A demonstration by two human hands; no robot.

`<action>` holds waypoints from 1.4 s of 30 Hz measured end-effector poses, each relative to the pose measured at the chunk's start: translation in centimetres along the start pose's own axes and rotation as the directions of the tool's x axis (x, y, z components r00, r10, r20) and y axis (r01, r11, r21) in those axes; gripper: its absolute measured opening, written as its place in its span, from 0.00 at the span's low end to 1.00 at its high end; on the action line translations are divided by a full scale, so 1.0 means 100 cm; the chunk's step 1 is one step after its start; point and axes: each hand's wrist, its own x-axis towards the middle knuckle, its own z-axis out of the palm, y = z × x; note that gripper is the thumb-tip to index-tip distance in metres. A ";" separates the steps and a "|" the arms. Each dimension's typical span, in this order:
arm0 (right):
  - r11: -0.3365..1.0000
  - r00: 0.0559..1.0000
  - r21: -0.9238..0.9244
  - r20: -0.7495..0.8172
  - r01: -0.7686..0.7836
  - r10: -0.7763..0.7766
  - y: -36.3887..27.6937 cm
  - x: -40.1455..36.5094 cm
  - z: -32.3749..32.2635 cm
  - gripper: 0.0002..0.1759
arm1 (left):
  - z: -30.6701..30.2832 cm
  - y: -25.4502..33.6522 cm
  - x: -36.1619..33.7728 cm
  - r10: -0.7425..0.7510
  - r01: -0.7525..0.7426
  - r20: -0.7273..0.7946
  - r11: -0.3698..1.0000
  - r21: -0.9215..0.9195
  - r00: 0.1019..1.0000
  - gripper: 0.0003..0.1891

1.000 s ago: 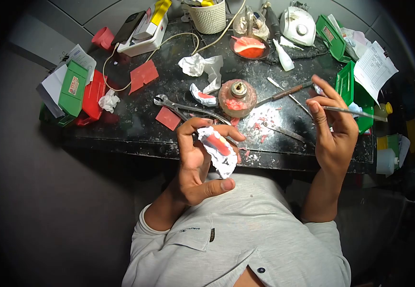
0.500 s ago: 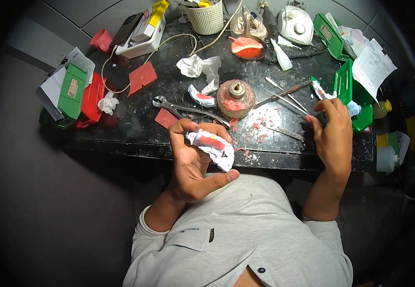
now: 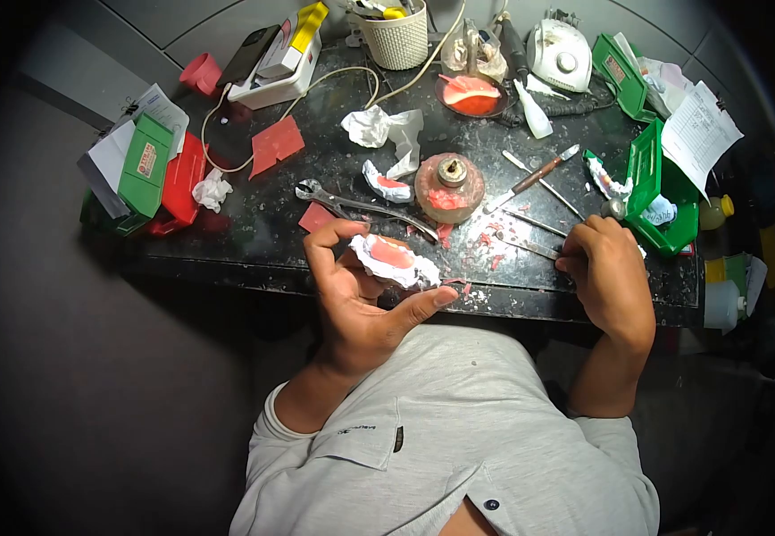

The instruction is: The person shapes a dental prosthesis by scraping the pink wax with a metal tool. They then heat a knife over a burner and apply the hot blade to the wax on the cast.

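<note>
so the white cast (image 3: 420, 272) is being held up over the front of the bench (image 3: 254, 219) in the left hand (image 3: 347, 299), gripped between fingers and thumb, pink patch (image 3: 392, 256) showing, and it's being tilted flatter than a second ago. the right hand (image 3: 606, 281), raised with a thin tool back then, is now being kept low by the flat metal blade (image 3: 530, 247); can't tell if anything's being grasped. so no tool is being put to the cast. farther out, the burner (image 3: 448, 201) is being left unlit, it seems.

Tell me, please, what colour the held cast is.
The cast is white with a pinkish patch, best in head view.
</note>
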 end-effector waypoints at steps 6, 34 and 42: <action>1.000 0.999 -0.008 0.043 0.021 -0.021 0.002 -0.002 -0.001 0.08 | -0.002 0.001 0.005 -0.022 0.024 0.032 0.996 -0.091 0.999 0.46; 0.120 0.888 0.883 -0.459 0.453 0.022 -0.079 0.003 0.033 0.08 | -0.004 -0.001 -0.001 -0.112 0.114 0.090 0.993 -0.020 0.990 0.29; 0.493 0.819 0.678 -0.558 0.544 -0.137 -0.080 0.003 0.026 0.14 | -0.004 -0.003 -0.003 -0.017 0.014 0.048 0.999 0.048 0.999 0.28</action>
